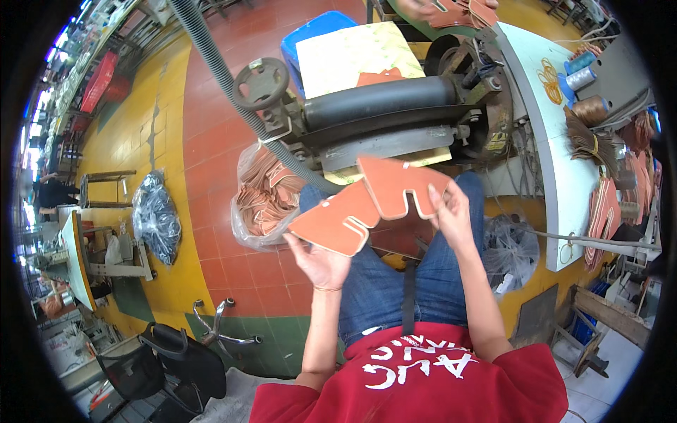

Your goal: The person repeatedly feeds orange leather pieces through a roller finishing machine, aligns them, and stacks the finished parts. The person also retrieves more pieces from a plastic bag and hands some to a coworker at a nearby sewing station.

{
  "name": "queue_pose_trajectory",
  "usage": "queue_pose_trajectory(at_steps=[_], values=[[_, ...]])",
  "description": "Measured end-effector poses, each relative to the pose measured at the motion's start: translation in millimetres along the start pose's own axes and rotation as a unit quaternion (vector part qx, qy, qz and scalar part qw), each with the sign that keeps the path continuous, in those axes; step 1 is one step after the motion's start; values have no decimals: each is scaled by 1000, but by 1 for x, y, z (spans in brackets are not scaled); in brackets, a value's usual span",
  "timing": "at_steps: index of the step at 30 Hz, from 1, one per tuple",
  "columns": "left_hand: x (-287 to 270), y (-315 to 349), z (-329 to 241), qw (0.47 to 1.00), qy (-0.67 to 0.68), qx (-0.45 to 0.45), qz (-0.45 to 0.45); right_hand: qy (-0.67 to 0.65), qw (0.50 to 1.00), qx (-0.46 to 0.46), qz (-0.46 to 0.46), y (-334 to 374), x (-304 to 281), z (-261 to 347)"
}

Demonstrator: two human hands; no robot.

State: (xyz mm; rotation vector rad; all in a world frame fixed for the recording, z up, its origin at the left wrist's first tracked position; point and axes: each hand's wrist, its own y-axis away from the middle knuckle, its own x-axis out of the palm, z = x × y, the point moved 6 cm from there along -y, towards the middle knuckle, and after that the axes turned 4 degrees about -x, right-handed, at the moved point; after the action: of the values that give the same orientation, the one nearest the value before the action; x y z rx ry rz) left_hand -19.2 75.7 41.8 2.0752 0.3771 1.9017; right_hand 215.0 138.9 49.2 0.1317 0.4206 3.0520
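Two flat orange-brown cut pieces with pale edges and a U-shaped notch, which look like leather shoe parts, are held above my lap. My left hand (321, 266) grips the lower edge of the left piece (328, 224). My right hand (453, 213) pinches the right end of the other piece (391, 189). The two pieces meet or overlap slightly in the middle; whether they are joined I cannot tell. Just beyond them is a machine with a dark roller (381, 99) and a metal plate (388, 144) in front of it.
A clear bag of similar pieces (271, 194) sits left of my legs. Behind the roller, a yellowish sheet (356, 56) covers a blue bin (293, 49). A grey hose (211, 56) runs to the machine. At right stands a white table (539, 127); another person's hand (416, 8) holds pieces beyond.
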Motion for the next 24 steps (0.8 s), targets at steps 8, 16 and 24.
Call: queue_pose_trajectory(at_steps=[8,16,24], values=[[5,-2,-36,997,-44,59,-5,-59,996,65,14,-100,-16,-29],[13,-7,7,998,-32,-37,35,89,986,-83,-117,-38,-2,-29],[22,-4,47,988,-18,-148,28,195,961,-196,6,18,11,16]])
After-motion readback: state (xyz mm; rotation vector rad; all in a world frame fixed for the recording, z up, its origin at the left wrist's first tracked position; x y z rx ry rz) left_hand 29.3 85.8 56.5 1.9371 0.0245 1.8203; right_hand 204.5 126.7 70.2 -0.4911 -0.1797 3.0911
